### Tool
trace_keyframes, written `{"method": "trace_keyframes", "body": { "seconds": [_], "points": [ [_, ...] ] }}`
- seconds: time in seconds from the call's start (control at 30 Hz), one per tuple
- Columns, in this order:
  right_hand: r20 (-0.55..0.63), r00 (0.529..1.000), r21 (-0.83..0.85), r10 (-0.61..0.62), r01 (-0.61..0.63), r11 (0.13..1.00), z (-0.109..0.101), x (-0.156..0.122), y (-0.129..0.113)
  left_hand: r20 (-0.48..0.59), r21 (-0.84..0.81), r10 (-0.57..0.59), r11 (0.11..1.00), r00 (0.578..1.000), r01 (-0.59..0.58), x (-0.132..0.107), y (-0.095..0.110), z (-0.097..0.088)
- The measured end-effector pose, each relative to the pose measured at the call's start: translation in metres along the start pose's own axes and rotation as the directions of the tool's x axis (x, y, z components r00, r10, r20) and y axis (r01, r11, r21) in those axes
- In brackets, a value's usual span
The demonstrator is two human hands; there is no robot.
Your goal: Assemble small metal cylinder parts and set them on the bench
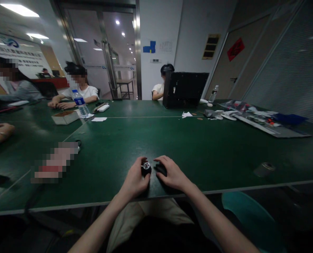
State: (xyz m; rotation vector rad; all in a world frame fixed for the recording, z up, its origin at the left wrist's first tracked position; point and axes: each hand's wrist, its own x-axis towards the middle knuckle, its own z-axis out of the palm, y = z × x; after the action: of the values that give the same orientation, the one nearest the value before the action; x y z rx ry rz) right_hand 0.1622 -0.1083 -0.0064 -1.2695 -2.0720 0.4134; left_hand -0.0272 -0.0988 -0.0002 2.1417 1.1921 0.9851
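Observation:
Close to the front edge of the green table (198, 140), my left hand (135, 178) is closed round a small black round part with a silver spoked top (146, 166). The spoked face points up, and the lower side is hidden by my fingers and thumb. Just to its right, my right hand (173, 173) curls its fingers and thumb round a smooth black rounded piece (161, 169). Its exact kind cannot be made out. A narrow gap separates the two hands, and both rest low over the tabletop.
A grey metal cylinder (264, 169) lies at the right front. On the left are a blurred-out flat object (57, 161), a shallow box (65, 117) and a water bottle (80, 105). A black monitor-like case (186, 89) stands at the back. Several people sit around the table.

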Motion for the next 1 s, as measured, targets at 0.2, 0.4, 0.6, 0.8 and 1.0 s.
{"method": "trace_keyframes", "body": {
  "seconds": [0.2,0.4,0.6,0.8,1.0],
  "points": [
    [-0.034,0.998,0.046,-0.043,0.045,0.998,0.006,0.006,-0.012,-0.037,-0.084,-0.092,0.993,0.995,0.088,0.0,-0.005,-0.004],
    [0.003,0.995,-0.033,-0.098,0.098,0.995,0.025,0.02,-0.024,-0.074,-0.159,-0.1,0.983,0.992,0.087,-0.001,-0.007,-0.008],
    [-0.176,0.984,0.011,-0.003,0.004,1.0,-0.022,0.024,-0.015,-0.077,-0.16,-0.09,0.984,0.993,0.077,-0.001,-0.005,-0.008],
    [-0.459,0.83,-0.169,0.316,-0.432,0.886,-0.137,-0.016,0.088,-0.054,-0.159,-0.065,0.986,0.996,0.056,-0.001,-0.004,-0.007],
    [-0.609,0.485,-0.251,0.628,-0.869,0.427,-0.192,-0.073,0.209,-0.027,-0.161,-0.067,0.985,0.997,0.062,0.0,0.0,-0.007]
  ]
}}
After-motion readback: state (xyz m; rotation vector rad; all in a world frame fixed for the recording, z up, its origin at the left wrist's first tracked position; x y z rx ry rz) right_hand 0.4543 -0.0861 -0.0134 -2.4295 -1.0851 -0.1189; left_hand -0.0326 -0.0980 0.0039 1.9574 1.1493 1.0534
